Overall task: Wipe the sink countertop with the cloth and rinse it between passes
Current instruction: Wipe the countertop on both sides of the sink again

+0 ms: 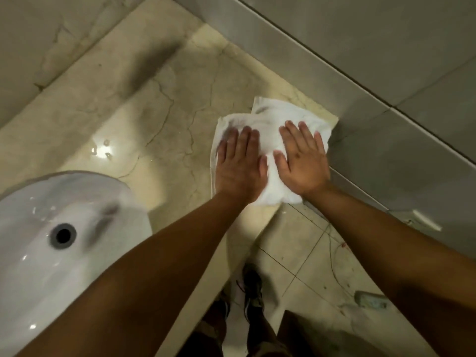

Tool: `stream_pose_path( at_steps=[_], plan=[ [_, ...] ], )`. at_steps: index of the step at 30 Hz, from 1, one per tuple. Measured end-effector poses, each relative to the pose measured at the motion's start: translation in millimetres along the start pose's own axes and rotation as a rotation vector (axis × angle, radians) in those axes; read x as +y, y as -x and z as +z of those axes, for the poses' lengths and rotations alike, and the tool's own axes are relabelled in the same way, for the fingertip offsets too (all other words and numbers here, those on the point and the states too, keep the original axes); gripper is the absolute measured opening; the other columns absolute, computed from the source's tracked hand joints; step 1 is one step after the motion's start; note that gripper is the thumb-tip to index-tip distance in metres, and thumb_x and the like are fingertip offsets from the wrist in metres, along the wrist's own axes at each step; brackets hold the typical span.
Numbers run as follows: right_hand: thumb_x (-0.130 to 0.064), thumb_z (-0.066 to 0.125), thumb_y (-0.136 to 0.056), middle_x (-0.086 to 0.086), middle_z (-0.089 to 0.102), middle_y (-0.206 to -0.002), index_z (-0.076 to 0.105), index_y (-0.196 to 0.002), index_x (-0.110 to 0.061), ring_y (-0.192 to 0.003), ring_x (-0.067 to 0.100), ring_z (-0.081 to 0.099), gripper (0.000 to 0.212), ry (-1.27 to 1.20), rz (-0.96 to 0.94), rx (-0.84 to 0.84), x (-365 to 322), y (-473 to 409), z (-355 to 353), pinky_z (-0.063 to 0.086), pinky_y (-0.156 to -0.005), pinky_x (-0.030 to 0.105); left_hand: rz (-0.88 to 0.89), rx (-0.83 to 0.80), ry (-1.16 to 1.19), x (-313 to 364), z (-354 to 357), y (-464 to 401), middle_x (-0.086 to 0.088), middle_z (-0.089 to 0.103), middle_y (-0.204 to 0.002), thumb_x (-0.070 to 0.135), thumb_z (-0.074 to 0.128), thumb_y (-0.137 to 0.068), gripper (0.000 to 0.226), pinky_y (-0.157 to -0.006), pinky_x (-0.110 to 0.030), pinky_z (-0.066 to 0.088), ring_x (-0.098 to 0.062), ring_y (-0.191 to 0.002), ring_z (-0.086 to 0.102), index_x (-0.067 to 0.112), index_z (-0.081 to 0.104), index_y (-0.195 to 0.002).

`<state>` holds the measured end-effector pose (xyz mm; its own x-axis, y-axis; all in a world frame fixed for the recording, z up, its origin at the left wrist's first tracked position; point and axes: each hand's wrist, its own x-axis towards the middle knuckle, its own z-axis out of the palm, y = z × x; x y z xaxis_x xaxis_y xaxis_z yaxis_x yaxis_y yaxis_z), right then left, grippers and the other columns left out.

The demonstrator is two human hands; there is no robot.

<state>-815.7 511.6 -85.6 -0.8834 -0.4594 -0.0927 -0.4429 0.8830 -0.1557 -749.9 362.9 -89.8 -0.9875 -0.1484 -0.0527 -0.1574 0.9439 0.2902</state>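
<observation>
A white cloth (268, 119) lies crumpled on the beige marble countertop (144, 119), at its right end near the front corner. My left hand (239, 163) presses flat on the cloth's left part, fingers together and stretched out. My right hand (301, 161) presses flat on its right part, fingers slightly spread. Both palms rest on top of the cloth; neither hand is closed around it. The white sink basin (36, 253) with its dark drain hole (63, 235) sits to the lower left, under my left forearm.
A grey tiled wall (386, 60) runs along the counter's right end, close to the cloth. A wet shiny patch (103, 150) lies beside the basin. Below the counter edge are the tiled floor (309, 248) and my shoes (251, 287).
</observation>
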Motion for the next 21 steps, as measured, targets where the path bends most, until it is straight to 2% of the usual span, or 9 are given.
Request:
stream_pose_path(
  at_steps=[4, 8, 12, 15, 21],
  plan=[
    [-0.051, 0.024, -0.098, 0.004, 0.030, -0.161, 0.034, -0.154, -0.016, -0.151, 0.024, 0.019, 0.066, 0.021, -0.127, -0.018, 23, -23, -11, 0.009, -0.122, 0.046, -0.051, -0.015, 0.008, 9, 0, -12, -0.011, 0.017, -0.161, 0.046, 0.023, -0.101, 0.064, -0.122, -0.045, 0.004, -0.029, -0.150, 0.005, 0.012, 0.017, -0.154],
    [-0.050, 0.020, -0.098, 0.005, 0.030, -0.161, 0.031, -0.155, -0.016, -0.151, 0.022, 0.021, 0.067, 0.044, -0.185, -0.040, 40, -60, -21, 0.009, -0.123, 0.043, -0.097, -0.032, 0.033, 20, 0, -54, -0.010, 0.009, -0.163, 0.045, 0.021, -0.102, 0.063, -0.121, -0.046, 0.000, -0.028, -0.150, -0.001, 0.013, 0.010, -0.155],
    [-0.046, 0.018, -0.099, 0.006, 0.033, -0.160, 0.033, -0.153, -0.014, -0.150, 0.024, 0.023, 0.066, 0.056, -0.149, -0.023, 41, -65, -8, 0.012, -0.122, 0.044, -0.080, -0.009, 0.025, 18, 11, -67, -0.011, 0.014, -0.162, 0.044, 0.021, -0.101, 0.062, -0.122, -0.045, 0.002, -0.029, -0.150, 0.003, 0.013, 0.014, -0.155],
    [-0.044, 0.024, -0.099, 0.006, 0.036, -0.158, 0.037, -0.152, -0.013, -0.149, 0.026, 0.026, 0.063, 0.013, -0.109, 0.026, 38, -40, -1, 0.015, -0.121, 0.047, -0.094, 0.027, 0.058, 23, 13, -38, -0.013, 0.026, -0.158, 0.044, 0.023, -0.098, 0.063, -0.121, -0.045, 0.011, -0.030, -0.149, 0.015, 0.011, 0.024, -0.152],
    [-0.047, 0.029, -0.099, 0.007, 0.037, -0.158, 0.039, -0.151, -0.012, -0.149, 0.026, 0.027, 0.063, 0.022, -0.215, 0.004, 32, -28, -4, 0.016, -0.121, 0.048, -0.126, 0.086, 0.093, 20, 10, -12, -0.016, 0.036, -0.153, 0.042, 0.033, -0.096, 0.062, -0.119, -0.048, 0.020, -0.033, -0.146, 0.024, 0.008, 0.035, -0.148]
  ],
)
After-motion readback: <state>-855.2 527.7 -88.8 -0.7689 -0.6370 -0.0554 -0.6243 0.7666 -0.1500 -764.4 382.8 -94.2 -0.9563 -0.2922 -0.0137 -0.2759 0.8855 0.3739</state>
